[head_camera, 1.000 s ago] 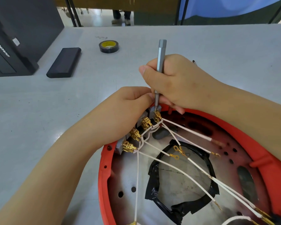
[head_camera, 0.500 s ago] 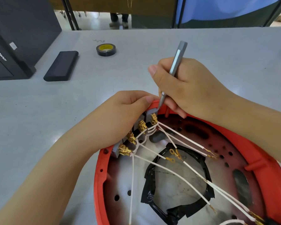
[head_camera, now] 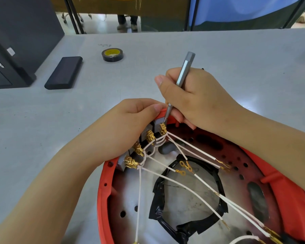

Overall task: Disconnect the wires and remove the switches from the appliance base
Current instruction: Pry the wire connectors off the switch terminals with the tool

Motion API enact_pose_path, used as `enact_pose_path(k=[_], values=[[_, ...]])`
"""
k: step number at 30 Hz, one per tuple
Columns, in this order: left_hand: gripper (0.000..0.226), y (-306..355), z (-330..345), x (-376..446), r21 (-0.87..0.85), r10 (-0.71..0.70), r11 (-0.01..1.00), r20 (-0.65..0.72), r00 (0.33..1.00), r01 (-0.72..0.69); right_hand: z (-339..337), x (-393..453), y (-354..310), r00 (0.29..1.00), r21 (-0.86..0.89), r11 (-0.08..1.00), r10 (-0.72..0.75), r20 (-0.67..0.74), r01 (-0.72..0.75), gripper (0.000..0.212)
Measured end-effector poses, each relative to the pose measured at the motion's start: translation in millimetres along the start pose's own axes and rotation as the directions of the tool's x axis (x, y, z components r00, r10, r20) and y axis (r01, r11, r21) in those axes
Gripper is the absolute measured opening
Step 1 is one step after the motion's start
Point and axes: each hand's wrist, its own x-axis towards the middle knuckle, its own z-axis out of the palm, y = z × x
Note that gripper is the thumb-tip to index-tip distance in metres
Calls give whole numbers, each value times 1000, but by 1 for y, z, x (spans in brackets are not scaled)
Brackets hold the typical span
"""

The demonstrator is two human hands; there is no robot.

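Observation:
A round red appliance base point(head_camera: 104, 189) lies open side up on the grey table. Along its far-left rim sits a row of grey switches point(head_camera: 122, 164) with gold terminals point(head_camera: 130, 162), and several white wires point(head_camera: 181, 187) fan out from them across the base. My left hand point(head_camera: 128, 127) grips the rim and the switches from outside. My right hand point(head_camera: 197, 97) holds a grey metal screwdriver point(head_camera: 183, 69), tilted, with its tip on the topmost gold terminal point(head_camera: 163, 128). Black tape point(head_camera: 158, 205) rings the central opening.
A roll of black tape with a yellow core point(head_camera: 112, 54) and a flat black case point(head_camera: 64, 72) lie on the table at the far left. A black computer tower point(head_camera: 12, 37) stands at the left edge. Someone's feet point(head_camera: 127, 23) show beyond the table.
The screwdriver has tilted from upright to leaning right, its tip staying at the top terminal. My left hand keeps its grip on the rim. The view has shifted slightly.

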Motion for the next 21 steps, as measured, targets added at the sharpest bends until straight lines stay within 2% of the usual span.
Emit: enact_pose_path(k=[12,14,18,21], values=[[30,-1,0,0,52,33,998,-14,999,-32,0,11,-3,992,-75,995,79,96,-72,48],[30,-2,-1,1,61,29,998,-28,999,-27,2,7,-3,998,-124,992,37,52,-30,46],[29,-2,0,1,15,-6,1000,-15,1000,7,0,0,-2,1000,-2,1000,22,-20,-22,43],[29,-1,1,1,-5,-7,1000,-11,1000,7,0,-1,-1,999,-6,1000,3,-49,-3,43]])
